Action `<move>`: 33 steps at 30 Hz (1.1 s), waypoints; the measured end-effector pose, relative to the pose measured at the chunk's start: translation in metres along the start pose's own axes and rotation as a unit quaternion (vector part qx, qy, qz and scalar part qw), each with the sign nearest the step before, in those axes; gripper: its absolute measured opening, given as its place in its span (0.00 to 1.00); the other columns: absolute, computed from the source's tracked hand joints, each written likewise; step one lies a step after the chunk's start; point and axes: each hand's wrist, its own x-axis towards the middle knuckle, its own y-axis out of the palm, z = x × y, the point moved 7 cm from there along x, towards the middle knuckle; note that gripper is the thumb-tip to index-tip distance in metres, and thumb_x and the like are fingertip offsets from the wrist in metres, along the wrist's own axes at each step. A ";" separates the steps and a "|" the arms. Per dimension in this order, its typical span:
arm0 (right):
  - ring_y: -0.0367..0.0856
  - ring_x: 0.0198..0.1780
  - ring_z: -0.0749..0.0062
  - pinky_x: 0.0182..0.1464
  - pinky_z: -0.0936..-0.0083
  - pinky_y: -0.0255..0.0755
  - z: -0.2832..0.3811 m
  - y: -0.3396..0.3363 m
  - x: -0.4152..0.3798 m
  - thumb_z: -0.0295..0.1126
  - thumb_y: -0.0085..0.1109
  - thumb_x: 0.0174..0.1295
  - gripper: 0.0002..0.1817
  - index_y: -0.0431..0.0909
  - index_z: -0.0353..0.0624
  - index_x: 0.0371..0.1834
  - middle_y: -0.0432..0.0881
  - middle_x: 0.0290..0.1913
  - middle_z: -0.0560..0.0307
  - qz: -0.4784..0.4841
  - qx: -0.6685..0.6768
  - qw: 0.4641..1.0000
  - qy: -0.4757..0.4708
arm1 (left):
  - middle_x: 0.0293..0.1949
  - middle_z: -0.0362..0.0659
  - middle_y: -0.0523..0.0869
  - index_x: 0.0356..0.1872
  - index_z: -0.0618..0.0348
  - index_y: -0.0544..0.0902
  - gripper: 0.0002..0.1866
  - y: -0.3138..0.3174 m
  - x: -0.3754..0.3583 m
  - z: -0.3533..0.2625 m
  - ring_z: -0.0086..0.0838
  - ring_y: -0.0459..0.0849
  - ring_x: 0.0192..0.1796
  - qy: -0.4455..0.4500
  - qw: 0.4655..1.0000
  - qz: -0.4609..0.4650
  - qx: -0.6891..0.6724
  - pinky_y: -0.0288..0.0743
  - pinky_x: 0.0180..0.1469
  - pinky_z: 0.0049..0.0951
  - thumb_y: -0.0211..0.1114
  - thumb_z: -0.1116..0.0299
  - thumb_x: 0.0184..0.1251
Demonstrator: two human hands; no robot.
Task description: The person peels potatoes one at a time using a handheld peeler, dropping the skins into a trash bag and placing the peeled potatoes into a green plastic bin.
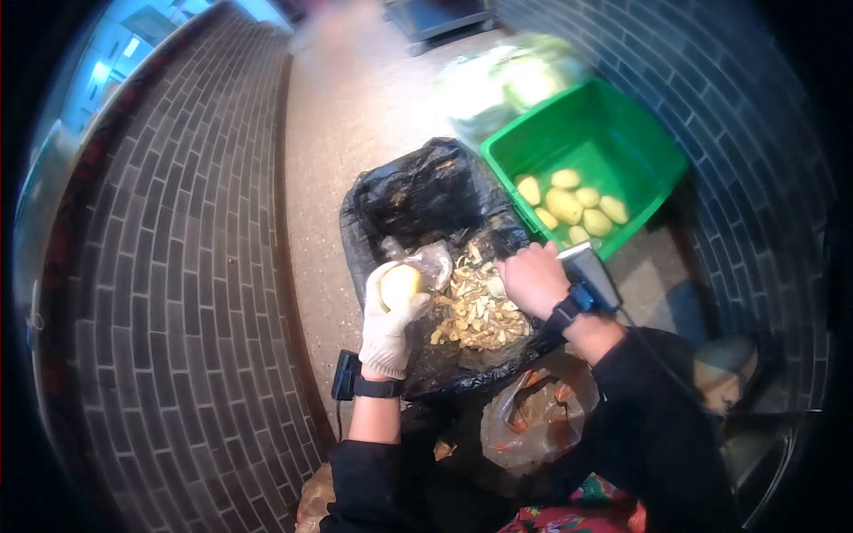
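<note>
Dark sleeves of the person fill the bottom edge of the view, with a patch of bright patterned fabric (582, 513) between them and a clear plastic bag (533, 417) holding orange scraps just above it.

Floor (355, 124): speckled tan paving running up the middle of the view, bounded on both sides by dark brick walls (178, 293).

Black bag (418, 191): lining a bin that stands on the floor directly ahead of the person, its mouth wide open. A heap of pale peelings (475, 311) lies in the near half of the bag.

Green crate (604, 124): standing on the floor just beyond the far right edge of the black bag, touching or very nearly touching it. Several peeled yellow potatoes (569, 206) lie grouped in its near corner. A blurred pale bag (506, 84) of greenish produce lies just beyond the crate's far left side.

Left hand (389, 320): wearing a white glove and a dark wrist strap, held over the near left edge of the black bag. It is clenched around a potato (400, 284), which sits in the palm with its pale peeled face showing.

Right hand (533, 277): bare, with a dark device strapped at the wrist, held over the near right edge of the black bag, above the peelings. The fingers are curled closed; what they grasp cannot be made out. The two hands are apart, with the peelings between them.
</note>
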 end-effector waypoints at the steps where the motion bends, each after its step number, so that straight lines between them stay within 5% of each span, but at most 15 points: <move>1: 0.85 0.38 0.54 0.50 0.52 0.67 0.002 -0.004 0.000 0.42 0.48 0.72 0.21 0.87 0.48 0.26 0.87 0.30 0.52 0.024 0.068 0.997 -0.018 | 0.48 0.43 0.81 0.59 0.57 0.74 0.25 0.003 0.004 0.009 0.29 0.82 0.41 -0.025 0.995 0.048 -0.079 0.79 0.42 0.26 0.70 0.67 0.61; 2: 0.85 0.36 0.52 0.48 0.51 0.68 0.005 -0.006 0.001 0.42 0.48 0.73 0.22 0.86 0.47 0.25 0.87 0.29 0.51 0.047 0.134 0.989 -0.038 | 0.48 0.43 0.81 0.59 0.57 0.74 0.25 0.005 0.003 0.003 0.29 0.82 0.41 -0.022 0.996 0.045 -0.079 0.79 0.42 0.26 0.70 0.67 0.61; 4: 0.85 0.35 0.49 0.47 0.50 0.70 0.006 0.004 0.000 0.43 0.46 0.74 0.24 0.85 0.45 0.24 0.86 0.29 0.47 0.070 0.119 0.988 -0.068 | 0.48 0.45 0.82 0.59 0.56 0.75 0.26 0.030 -0.004 0.002 0.31 0.83 0.41 -0.140 0.940 0.098 -0.295 0.80 0.40 0.28 0.69 0.58 0.63; 5: 0.86 0.35 0.50 0.48 0.50 0.71 0.006 -0.002 0.001 0.44 0.46 0.74 0.25 0.86 0.45 0.25 0.87 0.29 0.48 0.056 0.137 0.987 -0.062 | 0.47 0.47 0.83 0.59 0.56 0.76 0.28 0.025 -0.002 0.008 0.33 0.83 0.40 -0.126 0.962 0.026 -0.243 0.81 0.37 0.29 0.64 0.46 0.66; 7: 0.86 0.36 0.51 0.48 0.50 0.71 0.005 -0.010 0.003 0.45 0.46 0.75 0.24 0.86 0.47 0.26 0.87 0.29 0.51 0.054 0.220 0.973 -0.050 | 0.46 0.47 0.84 0.58 0.55 0.76 0.30 0.028 -0.003 0.008 0.34 0.83 0.39 -0.150 0.955 0.036 -0.252 0.81 0.37 0.30 0.61 0.42 0.67; 10: 0.85 0.35 0.49 0.49 0.53 0.72 0.008 -0.019 0.000 0.44 0.45 0.75 0.25 0.86 0.45 0.26 0.86 0.28 0.49 0.055 0.139 0.986 -0.068 | 0.43 0.46 0.84 0.57 0.54 0.78 0.35 0.032 0.000 0.019 0.34 0.83 0.37 -0.171 0.952 0.018 -0.251 0.80 0.37 0.31 0.53 0.32 0.67; 12: 0.83 0.34 0.47 0.46 0.59 0.70 0.012 -0.039 0.003 0.43 0.44 0.76 0.27 0.84 0.41 0.23 0.84 0.27 0.46 0.004 0.137 0.983 -0.121 | 0.47 0.46 0.84 0.62 0.54 0.76 0.33 0.033 0.003 0.017 0.33 0.83 0.40 -0.124 0.959 0.018 -0.253 0.79 0.40 0.30 0.59 0.37 0.68; 14: 0.82 0.34 0.52 0.45 0.62 0.68 0.005 -0.060 0.008 0.42 0.45 0.76 0.26 0.82 0.41 0.21 0.84 0.25 0.49 -0.085 0.441 0.889 -0.094 | 0.56 0.47 0.82 0.66 0.53 0.72 0.33 0.036 0.003 0.012 0.37 0.83 0.57 -0.079 0.972 0.078 -0.207 0.84 0.50 0.38 0.71 0.50 0.64; 15: 0.81 0.35 0.55 0.44 0.62 0.67 0.002 -0.070 0.007 0.40 0.48 0.75 0.25 0.79 0.43 0.19 0.82 0.24 0.52 -0.156 0.413 0.891 -0.103 | 0.59 0.45 0.80 0.68 0.54 0.70 0.37 0.038 0.003 0.005 0.33 0.81 0.59 -0.051 0.980 0.090 -0.169 0.81 0.57 0.34 0.78 0.67 0.56; 19: 0.78 0.33 0.52 0.43 0.59 0.67 0.001 -0.089 -0.001 0.41 0.50 0.74 0.24 0.79 0.44 0.18 0.80 0.23 0.50 -0.231 0.366 0.893 -0.121 | 0.58 0.42 0.79 0.67 0.55 0.71 0.42 0.052 -0.003 -0.006 0.26 0.78 0.59 -0.003 0.995 0.093 0.045 0.74 0.63 0.29 0.78 0.83 0.46; 22: 0.78 0.33 0.57 0.43 0.60 0.66 0.012 -0.096 -0.008 0.40 0.52 0.73 0.23 0.80 0.45 0.18 0.81 0.23 0.55 -0.268 0.291 0.908 -0.135 | 0.58 0.41 0.79 0.65 0.56 0.72 0.40 0.050 0.001 0.009 0.27 0.78 0.59 0.029 0.979 0.114 0.166 0.75 0.63 0.29 0.77 0.82 0.47; 25: 0.79 0.32 0.63 0.43 0.62 0.66 0.022 -0.093 -0.013 0.39 0.54 0.71 0.20 0.82 0.47 0.20 0.82 0.23 0.59 -0.284 0.242 0.914 -0.157 | 0.57 0.42 0.79 0.63 0.56 0.73 0.38 0.058 -0.003 0.013 0.28 0.79 0.58 0.018 0.983 0.109 0.143 0.75 0.62 0.29 0.77 0.81 0.47; 30: 0.79 0.31 0.61 0.43 0.61 0.67 0.000 -0.069 -0.001 0.40 0.54 0.71 0.24 0.82 0.44 0.16 0.81 0.20 0.57 -0.301 0.105 0.944 -0.085 | 0.56 0.43 0.80 0.62 0.57 0.73 0.37 0.052 -0.006 0.001 0.29 0.79 0.58 0.087 0.960 0.106 0.245 0.74 0.62 0.30 0.79 0.79 0.46; 33: 0.80 0.32 0.55 0.42 0.57 0.67 -0.008 -0.053 0.006 0.41 0.52 0.72 0.26 0.80 0.42 0.14 0.81 0.20 0.52 -0.245 0.177 0.953 -0.030 | 0.56 0.43 0.80 0.61 0.57 0.73 0.38 0.047 -0.008 -0.011 0.29 0.79 0.57 0.117 0.963 0.106 0.218 0.74 0.62 0.29 0.81 0.78 0.46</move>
